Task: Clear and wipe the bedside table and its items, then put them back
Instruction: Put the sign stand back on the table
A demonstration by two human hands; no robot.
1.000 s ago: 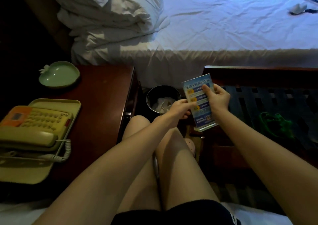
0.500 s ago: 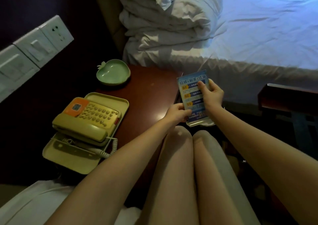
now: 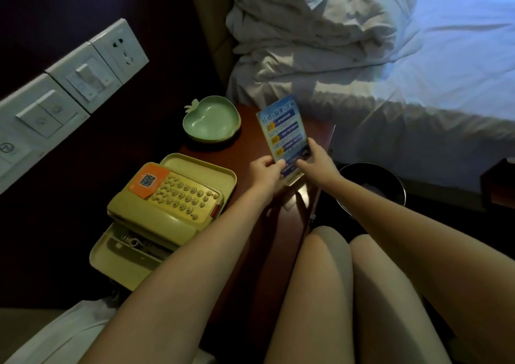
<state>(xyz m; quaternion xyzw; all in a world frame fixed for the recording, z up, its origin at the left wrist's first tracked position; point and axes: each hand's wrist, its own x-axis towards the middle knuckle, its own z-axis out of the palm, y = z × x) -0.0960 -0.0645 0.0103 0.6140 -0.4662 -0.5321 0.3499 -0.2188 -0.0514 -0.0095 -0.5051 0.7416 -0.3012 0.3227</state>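
Note:
A blue printed sign in a clear acrylic stand (image 3: 282,132) is held upright over the right part of the dark red bedside table (image 3: 250,152). My left hand (image 3: 264,170) pinches its lower left edge and my right hand (image 3: 316,161) grips its lower right edge. The stand's base is at or just above the tabletop; I cannot tell if it touches. A green apple-shaped dish (image 3: 211,120) sits at the table's back. A yellow telephone (image 3: 167,202) rests on a yellow tray (image 3: 122,260) at the left.
A wall panel with switches and a socket (image 3: 72,82) runs along the left. The bed with rumpled white bedding (image 3: 334,43) lies beyond the table. A dark waste bin (image 3: 373,182) stands on the floor to the table's right, beside my knees.
Both hands carried the sign leftward from over the bin and bench to above the bedside table. My view turned left toward the table and wall panel.

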